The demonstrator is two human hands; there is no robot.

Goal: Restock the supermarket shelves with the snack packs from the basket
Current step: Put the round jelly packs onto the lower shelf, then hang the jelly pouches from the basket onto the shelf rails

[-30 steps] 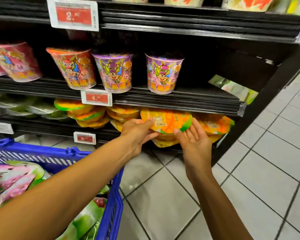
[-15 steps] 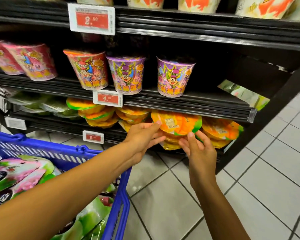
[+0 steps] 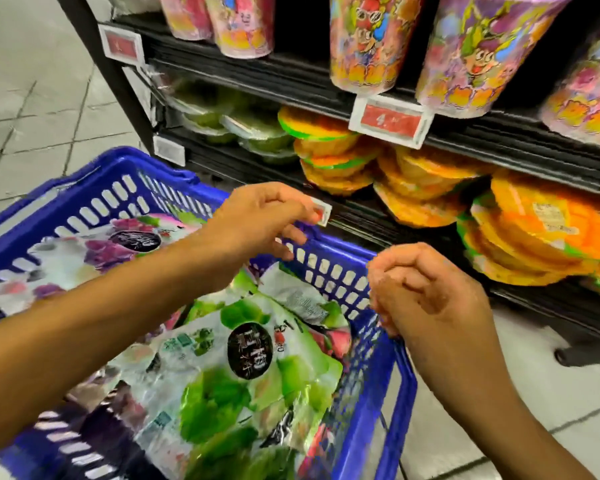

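A blue basket (image 3: pixel 362 424) fills the lower left, holding several snack packs: a green-and-white pack (image 3: pixel 243 372) on top in front and a purple-and-white pack (image 3: pixel 118 244) at the back. My left hand (image 3: pixel 267 220) hovers over the basket's far rim with fingers loosely curled, holding nothing. Over the basket's right corner, my right hand (image 3: pixel 426 292) is curled into a loose fist and empty. Stacks of orange snack packs (image 3: pixel 534 237) lie on the lowest shelf to the right.
Another orange stack (image 3: pixel 329 157) and green-lidded trays (image 3: pixel 257 133) share that low shelf. Colourful cartoon cups (image 3: pixel 371 39) stand on the shelf above, behind a red price tag (image 3: pixel 388 119). Grey tiled floor (image 3: pixel 32 98) lies at left and lower right.
Both hands have let go of the orange pack on the lowest shelf and pulled back over the basket. The view has swung down and left onto the basket.
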